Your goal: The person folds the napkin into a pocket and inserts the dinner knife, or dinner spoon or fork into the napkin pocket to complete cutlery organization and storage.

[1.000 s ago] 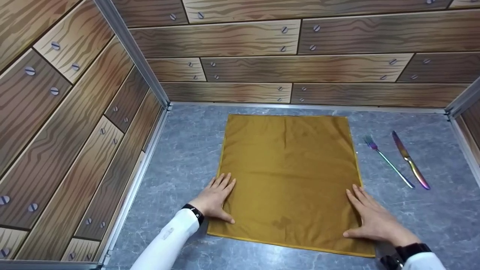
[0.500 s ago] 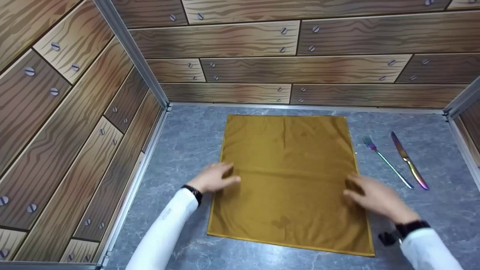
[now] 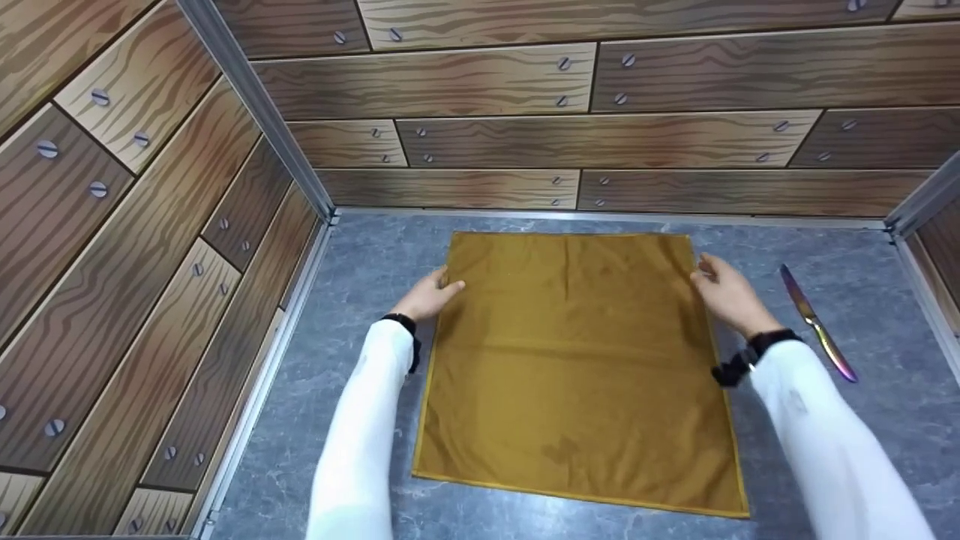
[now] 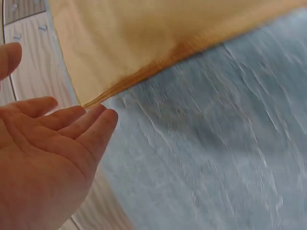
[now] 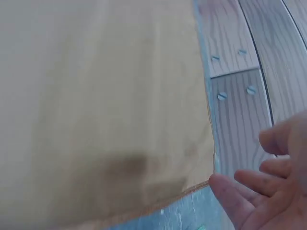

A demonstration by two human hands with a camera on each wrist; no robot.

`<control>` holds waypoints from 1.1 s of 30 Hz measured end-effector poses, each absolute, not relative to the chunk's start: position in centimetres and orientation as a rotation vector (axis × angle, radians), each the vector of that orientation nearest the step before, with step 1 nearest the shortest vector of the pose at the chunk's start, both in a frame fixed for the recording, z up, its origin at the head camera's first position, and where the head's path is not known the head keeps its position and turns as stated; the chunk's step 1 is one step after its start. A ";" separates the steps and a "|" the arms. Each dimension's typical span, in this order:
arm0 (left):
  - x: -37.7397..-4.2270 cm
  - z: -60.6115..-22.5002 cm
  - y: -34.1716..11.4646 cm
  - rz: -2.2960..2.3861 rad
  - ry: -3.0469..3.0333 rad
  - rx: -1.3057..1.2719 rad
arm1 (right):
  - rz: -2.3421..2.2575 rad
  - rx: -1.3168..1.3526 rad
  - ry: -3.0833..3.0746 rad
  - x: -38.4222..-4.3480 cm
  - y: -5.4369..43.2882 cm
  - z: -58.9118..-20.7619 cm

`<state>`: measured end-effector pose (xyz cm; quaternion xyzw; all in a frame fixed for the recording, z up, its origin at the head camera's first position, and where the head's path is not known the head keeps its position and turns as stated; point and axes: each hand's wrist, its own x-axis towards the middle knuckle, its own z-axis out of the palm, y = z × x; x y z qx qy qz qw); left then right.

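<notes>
A mustard-yellow cloth napkin (image 3: 570,390) lies spread flat on the grey marbled tabletop. My left hand (image 3: 429,295) is at the upper part of its left edge, thumb apart from the fingers. In the left wrist view, the relaxed fingers (image 4: 98,132) overlap a far corner of the napkin. My right hand (image 3: 733,297) is at the upper right edge. In the right wrist view, this hand (image 5: 268,191) has its thumb spread away, and one fingertip is right at the corner. Neither hand grips the cloth.
A rainbow-coloured table knife (image 3: 819,324) lies to the right of my right forearm. The fork is hidden under my right hand and wrist in the head view. Wood-patterned walls (image 3: 480,142) stand behind and at the left, with a metal rail (image 3: 600,216) along the base.
Both hands have lifted off the napkin's lower sides and moved away from me along its edges, up near the far corners. The right arm now covers the fork. The napkin lies as before.
</notes>
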<state>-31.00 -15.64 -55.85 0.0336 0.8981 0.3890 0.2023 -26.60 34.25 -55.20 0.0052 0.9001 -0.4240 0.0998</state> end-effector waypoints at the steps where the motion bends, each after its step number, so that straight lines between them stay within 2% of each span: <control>1: -31.3 -56.0 -15.5 1.103 2.506 0.062 | -1.303 0.059 2.629 -27.1 34.1 -55.3; 13: -33.8 -58.4 -12.5 1.386 2.565 -0.229 | -1.414 0.303 2.568 -29.4 32.9 -58.0; 23: -34.0 -59.0 -11.4 1.235 2.609 -0.227 | -1.398 0.408 2.544 -29.5 31.9 -58.9; 33: -34.3 -59.4 -11.2 0.874 2.724 -0.049 | -0.998 0.329 2.703 -29.7 31.6 -59.7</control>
